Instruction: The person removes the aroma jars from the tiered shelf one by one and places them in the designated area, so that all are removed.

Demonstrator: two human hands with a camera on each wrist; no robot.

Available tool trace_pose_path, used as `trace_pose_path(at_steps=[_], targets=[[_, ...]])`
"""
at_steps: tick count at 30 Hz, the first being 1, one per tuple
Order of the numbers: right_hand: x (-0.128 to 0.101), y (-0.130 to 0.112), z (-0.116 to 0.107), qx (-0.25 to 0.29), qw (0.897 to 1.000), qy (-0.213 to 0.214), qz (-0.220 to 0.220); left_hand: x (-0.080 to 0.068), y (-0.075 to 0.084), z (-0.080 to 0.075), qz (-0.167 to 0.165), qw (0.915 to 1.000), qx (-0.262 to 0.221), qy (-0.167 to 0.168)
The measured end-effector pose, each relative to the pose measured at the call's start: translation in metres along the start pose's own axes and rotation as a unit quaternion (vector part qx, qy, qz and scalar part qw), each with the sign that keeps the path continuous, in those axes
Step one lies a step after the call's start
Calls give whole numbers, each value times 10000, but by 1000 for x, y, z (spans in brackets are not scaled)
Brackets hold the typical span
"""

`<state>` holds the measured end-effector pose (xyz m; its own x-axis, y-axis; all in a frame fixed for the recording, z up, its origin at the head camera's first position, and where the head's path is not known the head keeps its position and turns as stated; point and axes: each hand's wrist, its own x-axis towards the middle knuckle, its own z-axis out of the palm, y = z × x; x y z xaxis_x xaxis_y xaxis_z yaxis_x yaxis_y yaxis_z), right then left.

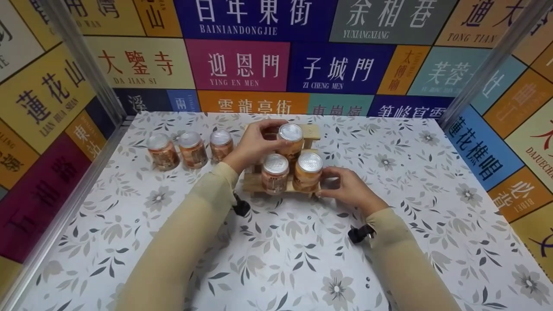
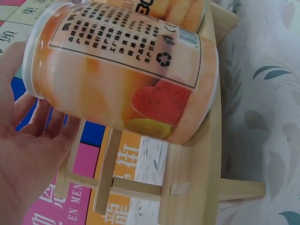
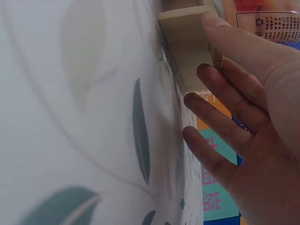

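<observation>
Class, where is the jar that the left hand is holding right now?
In the head view, the jar sits on the wooden rack's upper step, centre table, behind two front jars.

Orange can [image 1: 291, 140] with a shiny silver top, standing up on the top step of a small wooden rack [image 1: 313, 131], picture of fruit on its side, two more cans like it on the lower step

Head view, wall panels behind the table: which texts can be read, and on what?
"BAINIANDONGJIE": blue panel.
"YING EN MEN": pink panel.
"ZI CHENG MEN": dark blue panel.
"DA JIAN SI": cream panel.
"YUXIANGXIANG": grey panel.
"LIAN HUA SHAN": yellow panel.
Can labels: too small.
</observation>
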<state>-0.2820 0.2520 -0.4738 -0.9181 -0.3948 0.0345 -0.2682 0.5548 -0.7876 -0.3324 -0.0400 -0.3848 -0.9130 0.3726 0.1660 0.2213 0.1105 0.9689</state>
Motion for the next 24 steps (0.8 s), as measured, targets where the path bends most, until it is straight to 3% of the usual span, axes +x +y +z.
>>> trace_pose_path(at_steps=[6, 13, 24], targets=[[1, -1, 3, 46, 10000, -57, 55, 3, -14, -1, 115, 9999, 75, 53], [1, -1, 2, -15, 9998, -27, 180, -16, 14, -5, 157, 9997, -35, 183], [1, 0, 0, -150, 9994, -19, 306, -25, 17, -26, 399, 9971, -232, 600]])
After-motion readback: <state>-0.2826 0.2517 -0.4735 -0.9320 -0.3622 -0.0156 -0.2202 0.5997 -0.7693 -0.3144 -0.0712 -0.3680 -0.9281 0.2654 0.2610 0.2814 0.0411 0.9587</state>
